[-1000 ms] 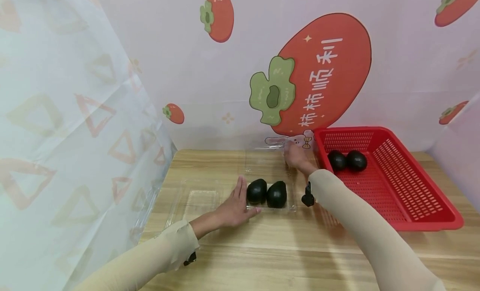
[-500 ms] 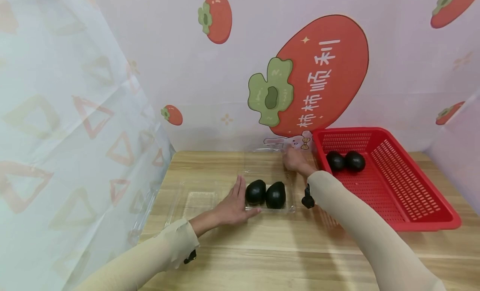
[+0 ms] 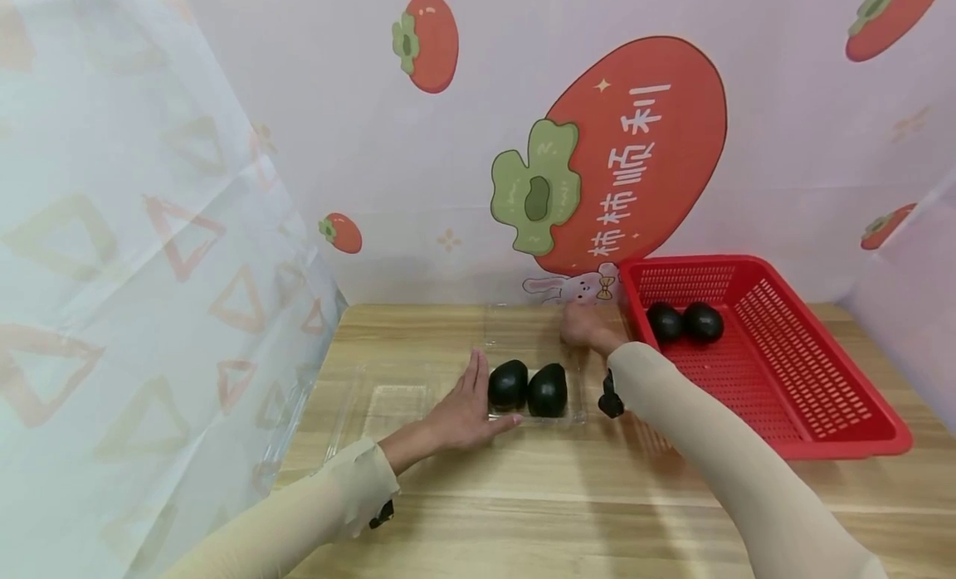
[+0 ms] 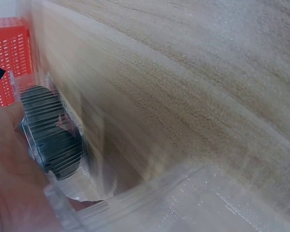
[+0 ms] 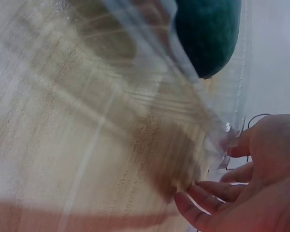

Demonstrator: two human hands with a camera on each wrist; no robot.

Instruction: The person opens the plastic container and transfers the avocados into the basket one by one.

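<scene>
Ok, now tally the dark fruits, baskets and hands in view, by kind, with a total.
Dark fruits: 4 (2 in the clear container, 2 in the basket)
Red basket: 1
Hands: 2 (left hand, right hand)
Total: 7

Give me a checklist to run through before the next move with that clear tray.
1. Tray loaded: ok, two dark fruits lie side by side in it.
2. Left hand placed to steady the tray: ok, it lies along the left end, fingers straight.
3. Right hand on the lid: ok, it holds the right edge.
4. Lid over the fruits: not ok, it is open behind them.
5. Other clear container free of the left wrist: cannot tell, the two overlap in the head view.
6. Red basket emptied: not ok, two more fruits are inside.
</scene>
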